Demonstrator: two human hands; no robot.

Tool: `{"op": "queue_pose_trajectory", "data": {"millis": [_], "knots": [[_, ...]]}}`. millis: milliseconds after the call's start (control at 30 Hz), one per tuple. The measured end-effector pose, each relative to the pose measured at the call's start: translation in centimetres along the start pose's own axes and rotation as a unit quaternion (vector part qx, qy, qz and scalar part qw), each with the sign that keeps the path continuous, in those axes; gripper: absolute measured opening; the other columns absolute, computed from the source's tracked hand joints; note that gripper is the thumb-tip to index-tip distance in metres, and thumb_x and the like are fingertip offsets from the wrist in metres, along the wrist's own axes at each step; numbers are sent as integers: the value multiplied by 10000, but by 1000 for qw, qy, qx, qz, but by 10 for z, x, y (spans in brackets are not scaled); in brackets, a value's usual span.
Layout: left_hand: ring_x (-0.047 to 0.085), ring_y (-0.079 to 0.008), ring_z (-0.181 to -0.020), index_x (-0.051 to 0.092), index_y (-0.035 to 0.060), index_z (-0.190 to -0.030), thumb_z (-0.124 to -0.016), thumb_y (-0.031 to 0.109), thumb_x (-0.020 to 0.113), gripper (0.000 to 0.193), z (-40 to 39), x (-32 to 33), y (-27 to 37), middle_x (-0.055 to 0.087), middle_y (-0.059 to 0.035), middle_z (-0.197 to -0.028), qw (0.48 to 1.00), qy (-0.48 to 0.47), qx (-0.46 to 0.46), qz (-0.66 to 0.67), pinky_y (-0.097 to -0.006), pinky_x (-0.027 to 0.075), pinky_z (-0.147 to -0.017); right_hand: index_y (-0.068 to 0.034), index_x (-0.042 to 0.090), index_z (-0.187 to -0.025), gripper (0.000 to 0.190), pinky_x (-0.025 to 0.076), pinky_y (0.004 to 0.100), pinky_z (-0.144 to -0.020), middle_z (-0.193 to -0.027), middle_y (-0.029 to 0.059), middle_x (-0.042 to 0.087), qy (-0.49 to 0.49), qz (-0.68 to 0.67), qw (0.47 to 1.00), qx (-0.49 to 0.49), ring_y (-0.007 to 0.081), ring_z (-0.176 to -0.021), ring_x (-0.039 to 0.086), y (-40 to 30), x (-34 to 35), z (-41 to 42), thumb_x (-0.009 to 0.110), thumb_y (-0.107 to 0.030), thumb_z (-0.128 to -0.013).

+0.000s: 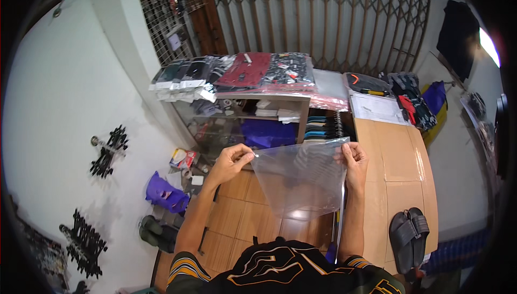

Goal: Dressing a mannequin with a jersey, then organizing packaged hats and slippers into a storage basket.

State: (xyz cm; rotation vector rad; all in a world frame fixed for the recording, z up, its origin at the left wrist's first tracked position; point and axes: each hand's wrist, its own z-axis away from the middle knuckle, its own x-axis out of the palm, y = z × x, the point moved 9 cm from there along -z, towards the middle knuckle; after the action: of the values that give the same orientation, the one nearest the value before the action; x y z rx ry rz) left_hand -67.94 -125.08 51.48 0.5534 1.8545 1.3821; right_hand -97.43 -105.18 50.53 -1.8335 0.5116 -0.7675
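A clear plastic bag [297, 181] is stretched out in front of me, above the tiled floor. Its upper left corner is pinched between the thumb and fingers of my left hand [234, 162]. My right hand [352, 160] grips the upper right corner, with the thumb on the near side. The bag looks flat, with nothing seen inside it; the floor tiles show through. To the right of my right hand lies a cardboard-covered surface [398, 152] with a pair of dark slide sandals [408, 237] on its near end.
Bagged folded clothes [244, 70] cover a glass-fronted cabinet [242, 112]. Dark garments hang on a rack [317, 128] beside it. A purple bag [165, 193] and dark green shoes [155, 229] are at the left. A folding metal gate [319, 19] stands behind.
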Motion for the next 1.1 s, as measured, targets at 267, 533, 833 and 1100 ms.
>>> {"op": "queue_pose_trajectory", "data": {"millis": [267,533,833,1100], "knots": [[614,-104,-764,577,4,-1027,-979,89,536,106,-96,14,-22,622,-57,-901,972,108,74,196,-265,549,-704,-29,632,-911,145,458,213,-567,-782,62,698,86,35,996,-4,86,-623,615,27,-40,-34,627,-170,-946],[622,-89,-695,543,-12,-1005,-987,50,504,75,-182,23,-20,604,-54,-902,969,98,154,165,-226,568,-596,-28,636,-937,151,471,215,-560,-787,62,695,162,45,986,0,90,-606,615,40,-56,-81,615,-177,-952],[673,-204,-985,553,-43,-1216,-899,-68,580,319,-286,30,-16,521,-90,-1210,982,-66,139,112,-255,580,-769,-26,641,-953,164,487,223,-569,-764,42,671,249,62,966,-10,96,-626,627,48,-70,-137,624,-189,-950],[685,-224,-970,560,-44,-1234,-875,-93,592,364,-381,44,-9,507,-102,-1232,973,-119,182,72,-249,584,-778,-21,649,-966,191,465,211,-526,-790,34,654,279,141,948,-56,99,-603,618,52,-97,-204,646,-210,-941]]}}
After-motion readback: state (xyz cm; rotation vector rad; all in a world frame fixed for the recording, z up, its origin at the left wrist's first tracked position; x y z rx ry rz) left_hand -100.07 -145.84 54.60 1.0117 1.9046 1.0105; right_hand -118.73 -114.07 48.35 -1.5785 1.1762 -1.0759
